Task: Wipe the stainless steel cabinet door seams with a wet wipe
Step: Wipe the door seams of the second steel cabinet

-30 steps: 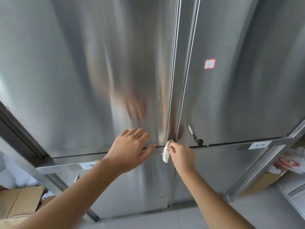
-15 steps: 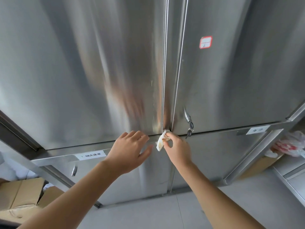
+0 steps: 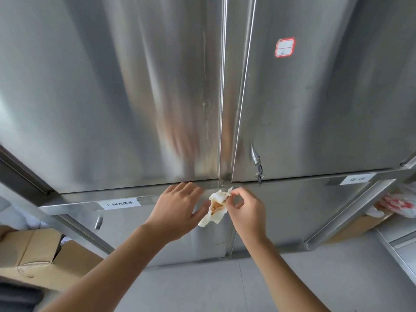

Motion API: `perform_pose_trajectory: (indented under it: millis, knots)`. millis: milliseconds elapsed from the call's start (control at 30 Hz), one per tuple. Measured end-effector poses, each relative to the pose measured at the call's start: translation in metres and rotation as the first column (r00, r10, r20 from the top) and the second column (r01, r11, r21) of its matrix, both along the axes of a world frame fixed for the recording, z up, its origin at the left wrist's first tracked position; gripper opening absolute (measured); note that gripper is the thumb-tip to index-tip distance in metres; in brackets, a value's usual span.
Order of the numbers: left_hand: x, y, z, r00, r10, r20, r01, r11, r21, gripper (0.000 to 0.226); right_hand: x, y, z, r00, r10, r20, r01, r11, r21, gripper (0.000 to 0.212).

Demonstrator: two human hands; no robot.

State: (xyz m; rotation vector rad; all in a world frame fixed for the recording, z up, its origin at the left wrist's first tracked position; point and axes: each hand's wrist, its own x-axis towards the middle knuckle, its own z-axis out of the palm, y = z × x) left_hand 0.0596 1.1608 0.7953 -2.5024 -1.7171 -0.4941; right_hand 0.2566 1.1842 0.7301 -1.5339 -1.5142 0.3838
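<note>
Two tall stainless steel cabinet doors fill the view, split by a vertical seam [image 3: 221,104] that ends at a horizontal rail [image 3: 94,202]. My right hand [image 3: 246,212] pinches a crumpled white wet wipe [image 3: 215,207] stained brown, just below the foot of the seam. The wipe hangs off the steel, between both hands. My left hand [image 3: 177,208] lies flat with fingers straight on the rail left of the wipe.
A key hangs in the lock [image 3: 257,165] on the right door. A red-framed sticker [image 3: 284,47] sits higher up. White labels [image 3: 121,203] mark the rail. Cardboard boxes [image 3: 38,255] stand at lower left, and a red-white bag [image 3: 399,202] at right.
My right hand has drawn the wipe down off the seam's foot and opened it out, showing a brown stain. The left hand stays on the rail.
</note>
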Motion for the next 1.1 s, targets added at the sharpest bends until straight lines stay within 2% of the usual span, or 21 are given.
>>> perform_pose_trajectory:
  millis: [133, 233, 333, 433, 500, 600, 700, 833, 933, 1100]
  knots:
    - [0.007, 0.002, -0.003, 1.000, 0.025, -0.004, -0.025, 0.999, -0.036, 0.043, 0.003, -0.008, -0.008, 0.992, 0.014, -0.128, -0.028, 0.994, -0.107, 0.013]
    - [0.010, 0.001, -0.002, 0.998, 0.058, -0.001, -0.058, 0.997, -0.044, 0.043, 0.002, -0.005, -0.007, 0.963, -0.034, -0.266, -0.008, 0.987, -0.158, 0.013]
    - [0.008, 0.000, 0.000, 0.996, 0.093, 0.005, -0.093, 0.995, -0.041, 0.041, 0.001, 0.006, 0.002, 0.944, -0.094, -0.317, 0.054, 0.990, -0.130, 0.013]
    - [0.003, 0.001, 0.002, 0.991, 0.132, -0.005, -0.132, 0.990, -0.043, 0.043, -0.007, 0.024, 0.007, 0.962, -0.099, -0.253, 0.096, 0.995, -0.026, 0.012]
    - [0.000, 0.003, 0.002, 0.988, 0.156, 0.000, -0.156, 0.986, -0.052, 0.043, -0.015, 0.032, 0.003, 0.986, -0.087, -0.140, 0.090, 0.996, 0.015, 0.008]
    - [-0.002, 0.004, 0.000, 0.989, 0.151, -0.004, -0.151, 0.987, -0.055, 0.042, -0.021, 0.029, -0.012, 0.997, -0.022, 0.071, 0.019, 0.999, 0.044, 0.025]
    - [-0.002, 0.004, 0.000, 0.988, 0.157, 0.004, -0.156, 0.986, -0.051, 0.044, -0.022, 0.020, -0.020, 0.948, 0.093, 0.304, -0.082, 0.995, -0.048, 0.050]
    - [-0.004, 0.007, -0.002, 0.989, 0.146, 0.021, -0.145, 0.989, -0.035, 0.045, -0.017, 0.018, -0.016, 0.870, 0.152, 0.470, -0.105, 0.987, -0.125, 0.061]
    - [-0.006, 0.011, -0.004, 0.986, 0.158, 0.043, -0.157, 0.987, -0.029, 0.045, -0.009, 0.016, -0.019, 0.846, 0.177, 0.504, -0.121, 0.982, -0.142, 0.064]
    - [-0.008, 0.012, -0.007, 0.988, 0.144, 0.054, -0.143, 0.989, -0.029, 0.042, -0.005, 0.026, -0.019, 0.924, 0.204, 0.323, -0.174, 0.978, -0.117, 0.051]
